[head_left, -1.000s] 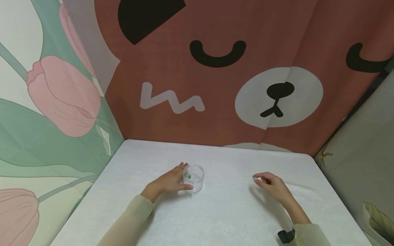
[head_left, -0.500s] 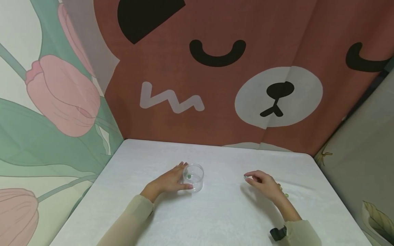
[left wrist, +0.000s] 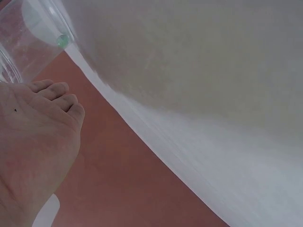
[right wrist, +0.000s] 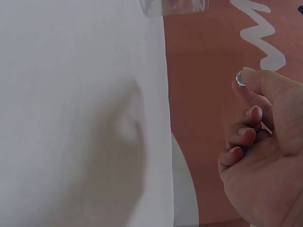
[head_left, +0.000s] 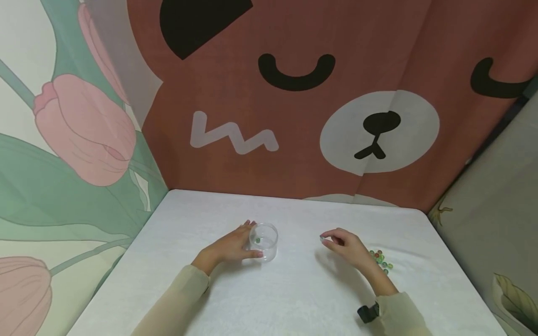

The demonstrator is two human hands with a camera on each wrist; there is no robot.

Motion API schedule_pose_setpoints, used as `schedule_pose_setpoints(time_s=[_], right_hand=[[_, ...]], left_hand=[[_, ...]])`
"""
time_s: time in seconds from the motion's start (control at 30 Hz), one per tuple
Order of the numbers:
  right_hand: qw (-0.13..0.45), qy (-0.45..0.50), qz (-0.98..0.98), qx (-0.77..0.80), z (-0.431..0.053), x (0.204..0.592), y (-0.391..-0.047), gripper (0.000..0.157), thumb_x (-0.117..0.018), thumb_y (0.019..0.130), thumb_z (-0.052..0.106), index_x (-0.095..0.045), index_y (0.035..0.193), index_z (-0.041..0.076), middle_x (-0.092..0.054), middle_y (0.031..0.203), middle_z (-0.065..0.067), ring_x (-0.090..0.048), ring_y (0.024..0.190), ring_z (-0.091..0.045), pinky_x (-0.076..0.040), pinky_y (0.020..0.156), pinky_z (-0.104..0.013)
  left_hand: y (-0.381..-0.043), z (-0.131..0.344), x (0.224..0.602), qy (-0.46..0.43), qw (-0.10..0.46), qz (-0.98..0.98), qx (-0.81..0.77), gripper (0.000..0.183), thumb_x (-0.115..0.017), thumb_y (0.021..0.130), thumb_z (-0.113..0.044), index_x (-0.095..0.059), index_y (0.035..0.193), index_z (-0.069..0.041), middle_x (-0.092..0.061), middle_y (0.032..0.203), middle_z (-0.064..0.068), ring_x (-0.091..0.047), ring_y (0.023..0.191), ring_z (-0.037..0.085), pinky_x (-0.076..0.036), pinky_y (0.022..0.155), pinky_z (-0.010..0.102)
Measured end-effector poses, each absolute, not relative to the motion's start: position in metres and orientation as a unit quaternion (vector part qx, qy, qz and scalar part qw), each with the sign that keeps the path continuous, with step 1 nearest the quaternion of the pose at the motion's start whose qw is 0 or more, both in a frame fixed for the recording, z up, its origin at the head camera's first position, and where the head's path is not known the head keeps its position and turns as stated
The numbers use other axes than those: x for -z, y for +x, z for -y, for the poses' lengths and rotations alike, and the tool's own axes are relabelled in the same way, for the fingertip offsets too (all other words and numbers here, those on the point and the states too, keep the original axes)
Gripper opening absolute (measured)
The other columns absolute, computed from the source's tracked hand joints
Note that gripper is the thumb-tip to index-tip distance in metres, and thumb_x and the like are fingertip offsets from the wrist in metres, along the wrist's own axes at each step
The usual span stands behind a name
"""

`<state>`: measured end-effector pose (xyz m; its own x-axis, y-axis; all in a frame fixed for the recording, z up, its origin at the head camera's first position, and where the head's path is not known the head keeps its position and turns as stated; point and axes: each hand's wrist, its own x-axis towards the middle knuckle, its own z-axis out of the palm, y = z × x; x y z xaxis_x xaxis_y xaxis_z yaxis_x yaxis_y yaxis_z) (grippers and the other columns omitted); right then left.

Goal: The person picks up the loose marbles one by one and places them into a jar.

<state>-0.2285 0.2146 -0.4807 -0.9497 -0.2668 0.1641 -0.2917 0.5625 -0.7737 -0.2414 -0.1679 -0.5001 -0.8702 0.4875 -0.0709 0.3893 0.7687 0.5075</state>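
A clear plastic jar (head_left: 270,251) stands on the white table, a green marble (left wrist: 62,40) inside it near the bottom. My left hand (head_left: 232,246) holds the jar from its left side, thumb across the front and fingers round the back. To the right of the jar, my right hand (head_left: 350,249) pinches a bluish clear marble (right wrist: 241,78) between thumb and index finger, above the table. Its other fingers are curled in, as the right wrist view shows. Several green, yellow and reddish marbles (head_left: 384,264) lie on the table beside the right wrist, partly hidden behind it.
The white tabletop (head_left: 294,298) ends at a brown cloth (head_left: 235,172) with a bear print at the back. Flower-print cloths hang at the left and right sides. A dark wrist device (head_left: 368,313) sits by the right sleeve.
My right hand has moved left toward the jar with the pinched marble, uncovering the loose marbles behind it. The left hand and the jar have stayed in place.
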Motion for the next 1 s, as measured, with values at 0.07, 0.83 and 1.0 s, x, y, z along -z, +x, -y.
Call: schedule_pose_setpoints(time_s=[0.07, 0.83, 1.0], right_hand=[[0.01, 0.159, 0.885, -0.438, -0.209, 0.48, -0.229, 0.02, -0.075, 0.093, 0.025, -0.077, 0.108, 0.011, -0.049, 0.079, 0.002, -0.045, 0.073, -0.01, -0.038, 0.06, -0.024], [0.005, 0.205, 0.852, -0.481, -0.144, 0.469, -0.237, 0.016, -0.077, 0.091, 0.02, -0.078, 0.106, 0.014, -0.049, 0.077, 0.003, -0.045, 0.071, -0.011, -0.038, 0.059, -0.021], [-0.003, 0.19, 0.849, -0.493, -0.128, 0.471, -0.239, 0.016, -0.077, 0.092, 0.021, -0.078, 0.107, 0.015, -0.049, 0.078, 0.003, -0.046, 0.074, -0.013, -0.037, 0.059, -0.022]], left_hand=[[-0.242, 0.168, 0.5, 0.233, 0.102, -0.936, -0.242, 0.106, -0.064, 0.085, -0.072, -0.022, 0.162, -0.012, -0.019, 0.168, 0.01, -0.01, 0.157, 0.027, -0.017, 0.125, 0.051], [-0.244, 0.165, 0.498, 0.234, 0.099, -0.935, -0.247, 0.101, -0.065, 0.085, -0.072, -0.027, 0.162, -0.018, -0.022, 0.168, 0.01, -0.01, 0.157, 0.027, -0.016, 0.125, 0.052], [-0.244, 0.165, 0.498, 0.229, 0.101, -0.936, -0.248, 0.101, -0.065, 0.084, -0.073, -0.028, 0.162, -0.02, -0.022, 0.168, 0.01, -0.01, 0.157, 0.028, -0.017, 0.125, 0.053]])
